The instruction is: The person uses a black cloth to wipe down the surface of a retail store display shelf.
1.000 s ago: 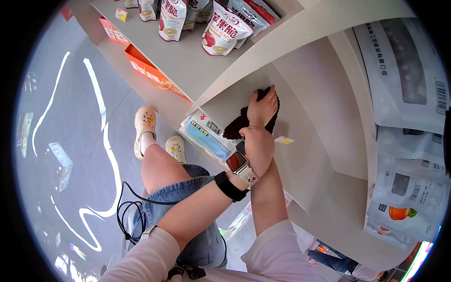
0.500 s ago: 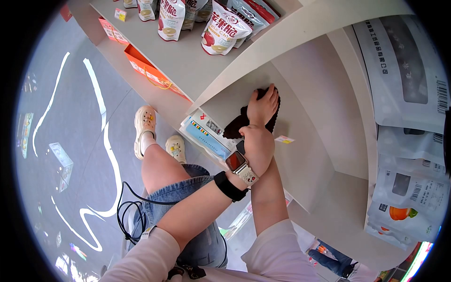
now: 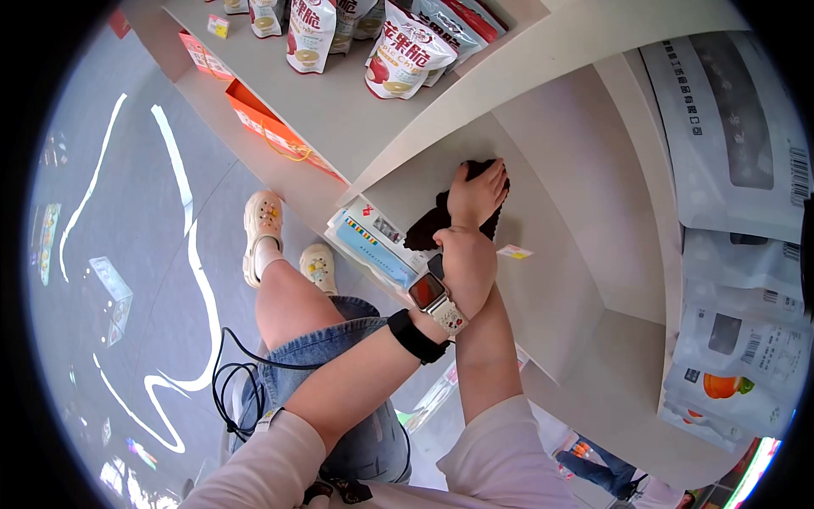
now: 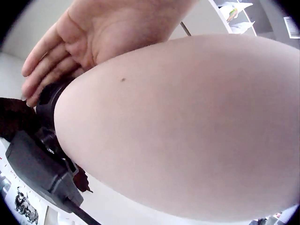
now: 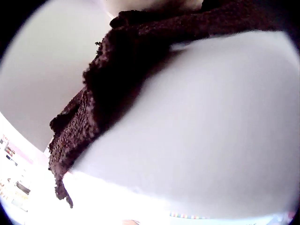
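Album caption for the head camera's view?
Right hand on dark cloth, on a shelf; left hand holding right arm.

In the head view, the right hand hides part of the dark cloth, and the left hand covers the right wrist. The watch overlaps one corner of the printed sheets. Print on the price tag is too small to read. Pouches are cut by the top edge; another person, lower right, shows only in part. The left wrist view crops the left hand at the top; the right wrist view crops the cloth, its lower left blown out.
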